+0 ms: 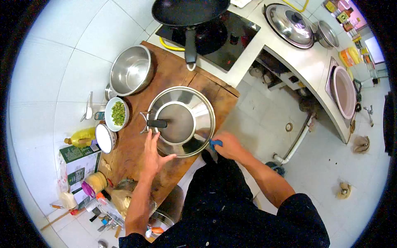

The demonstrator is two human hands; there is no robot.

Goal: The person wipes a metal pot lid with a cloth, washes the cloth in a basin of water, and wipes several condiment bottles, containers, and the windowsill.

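A wide steel pan or basin with a round grey centre stands on the wooden table, near its right edge. At its lower left, my left hand has its fingers spread, the fingertips close to a black handle and the thumb by the rim. Beyond the table's right edge, my right hand is closed round a blue cloth-like item, close to the pan's lower right rim. Whether that item touches the rim is hard to tell.
Left of the pan are a steel bowl, a bowl of chopped greens, a white-filled bowl and an oil bottle. A black frying pan sits on the cooktop. A lidded pan stands at the upper right.
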